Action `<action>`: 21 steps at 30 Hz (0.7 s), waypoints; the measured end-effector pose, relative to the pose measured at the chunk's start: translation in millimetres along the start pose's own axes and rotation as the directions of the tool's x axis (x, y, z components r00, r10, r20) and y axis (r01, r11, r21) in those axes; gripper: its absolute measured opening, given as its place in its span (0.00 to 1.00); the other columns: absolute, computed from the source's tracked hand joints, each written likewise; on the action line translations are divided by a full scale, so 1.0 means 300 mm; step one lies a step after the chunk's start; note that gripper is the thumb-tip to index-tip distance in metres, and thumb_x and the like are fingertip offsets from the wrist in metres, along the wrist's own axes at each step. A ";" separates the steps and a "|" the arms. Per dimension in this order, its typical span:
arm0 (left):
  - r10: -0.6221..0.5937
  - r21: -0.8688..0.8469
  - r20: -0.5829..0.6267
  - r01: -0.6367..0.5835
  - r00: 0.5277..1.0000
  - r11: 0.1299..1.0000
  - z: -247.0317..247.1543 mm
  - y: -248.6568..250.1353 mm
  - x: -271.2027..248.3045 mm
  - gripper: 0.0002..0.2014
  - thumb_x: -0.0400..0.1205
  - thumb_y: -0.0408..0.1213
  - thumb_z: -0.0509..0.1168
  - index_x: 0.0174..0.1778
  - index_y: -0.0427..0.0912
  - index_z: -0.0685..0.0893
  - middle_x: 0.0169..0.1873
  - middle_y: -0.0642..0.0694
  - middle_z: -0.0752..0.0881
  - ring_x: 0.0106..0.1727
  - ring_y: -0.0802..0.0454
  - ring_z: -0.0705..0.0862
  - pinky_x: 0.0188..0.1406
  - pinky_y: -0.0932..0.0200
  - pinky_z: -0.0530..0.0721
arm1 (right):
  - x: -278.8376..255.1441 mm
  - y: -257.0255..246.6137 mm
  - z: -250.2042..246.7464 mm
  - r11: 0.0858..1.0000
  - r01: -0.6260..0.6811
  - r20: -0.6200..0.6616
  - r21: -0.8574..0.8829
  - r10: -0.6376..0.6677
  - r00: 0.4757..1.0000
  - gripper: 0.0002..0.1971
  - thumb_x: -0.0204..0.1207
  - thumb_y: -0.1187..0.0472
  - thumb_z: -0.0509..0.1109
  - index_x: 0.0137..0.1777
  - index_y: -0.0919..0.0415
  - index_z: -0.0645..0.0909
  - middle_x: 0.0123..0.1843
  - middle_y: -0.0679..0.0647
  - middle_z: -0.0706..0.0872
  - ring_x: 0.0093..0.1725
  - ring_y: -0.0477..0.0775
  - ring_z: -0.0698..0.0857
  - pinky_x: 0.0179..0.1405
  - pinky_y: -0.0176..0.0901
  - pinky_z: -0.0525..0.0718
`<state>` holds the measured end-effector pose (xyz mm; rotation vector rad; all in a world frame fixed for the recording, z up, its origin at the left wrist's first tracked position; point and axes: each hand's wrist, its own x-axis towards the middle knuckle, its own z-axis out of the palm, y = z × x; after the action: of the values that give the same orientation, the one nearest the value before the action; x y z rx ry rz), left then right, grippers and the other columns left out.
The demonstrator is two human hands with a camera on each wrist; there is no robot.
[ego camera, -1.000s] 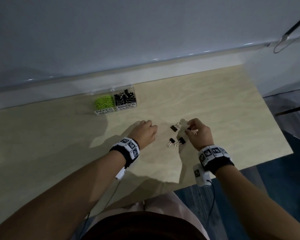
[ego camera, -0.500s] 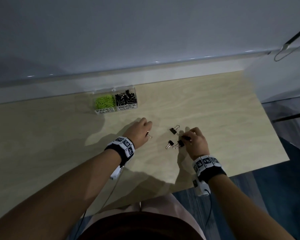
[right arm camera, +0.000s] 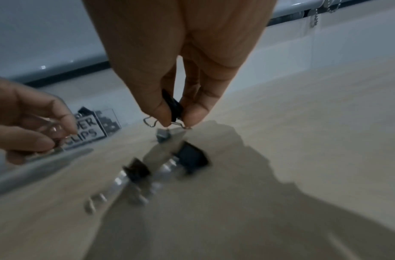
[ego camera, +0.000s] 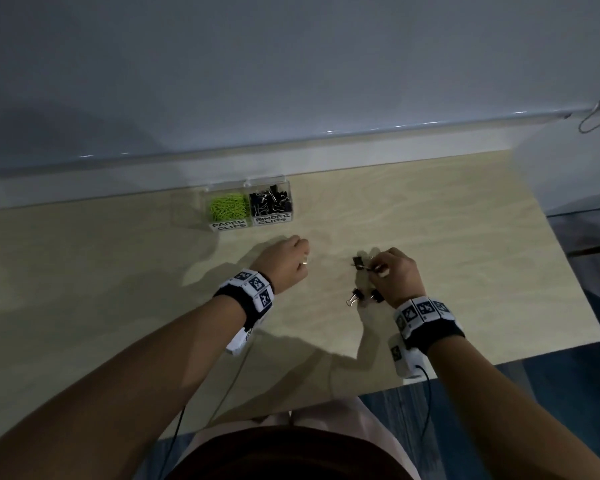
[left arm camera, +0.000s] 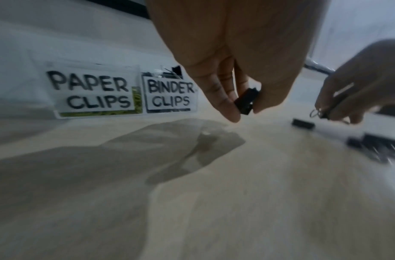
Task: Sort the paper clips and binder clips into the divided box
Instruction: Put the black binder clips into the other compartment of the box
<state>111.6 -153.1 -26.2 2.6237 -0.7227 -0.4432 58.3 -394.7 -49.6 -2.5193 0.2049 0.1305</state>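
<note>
A clear divided box (ego camera: 205, 202) stands at the table's back, labelled PAPER CLIPS (left arm camera: 96, 91) and BINDER CLIPS (left arm camera: 171, 95). Green paper clips (ego camera: 227, 207) fill its left half and black binder clips (ego camera: 270, 204) its right. My left hand (ego camera: 291, 258) hovers in front of the box and pinches a black binder clip (left arm camera: 246, 101) between thumb and fingers. My right hand (ego camera: 378, 268) pinches another binder clip (right arm camera: 173, 105) just above the table. Three loose binder clips lie by it: one (ego camera: 358, 261) at its fingertips, two (ego camera: 355, 296) near the wrist.
The light wooden table (ego camera: 465, 258) ends in a front edge close behind my right wrist, with dark floor (ego camera: 551, 393) beyond. A white ledge and wall (ego camera: 291, 98) run along the back, right behind the box.
The right hand dipped toward the two near clips and has come back beside the far one, still pinching its clip. The left hand has edged slightly toward the box.
</note>
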 end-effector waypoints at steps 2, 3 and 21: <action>-0.091 -0.115 -0.106 0.079 0.990 0.990 -0.049 -0.031 0.011 0.09 0.78 0.36 0.63 0.52 0.39 0.79 0.50 0.45 0.81 0.47 0.46 0.81 0.44 0.56 0.77 | 0.057 -0.060 0.017 0.998 0.043 0.001 0.035 -0.043 0.999 0.04 0.61 0.68 0.77 0.35 0.62 0.86 0.38 0.61 0.84 0.35 0.63 0.85 0.37 0.56 0.86; -0.137 -0.165 -0.159 0.111 0.978 0.980 -0.077 -0.052 0.021 0.08 0.78 0.36 0.64 0.51 0.39 0.80 0.50 0.45 0.81 0.46 0.47 0.81 0.44 0.56 0.79 | 0.089 -0.100 0.027 0.996 0.064 0.003 0.059 -0.065 0.998 0.04 0.61 0.68 0.77 0.34 0.61 0.85 0.38 0.61 0.84 0.34 0.63 0.85 0.36 0.56 0.86; -0.133 -0.083 -0.271 0.114 0.953 0.990 -0.154 -0.075 0.072 0.14 0.77 0.33 0.66 0.59 0.38 0.78 0.59 0.40 0.77 0.59 0.42 0.76 0.57 0.49 0.80 | 0.338 -0.330 -0.011 0.965 0.250 0.062 0.075 -0.255 0.965 0.12 0.68 0.73 0.71 0.48 0.60 0.88 0.49 0.58 0.87 0.43 0.54 0.86 0.47 0.42 0.84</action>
<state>156.9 -134.1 0.0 2.6039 -0.4470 -0.1260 175.7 -328.6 -5.2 -2.4448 -0.1395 0.1088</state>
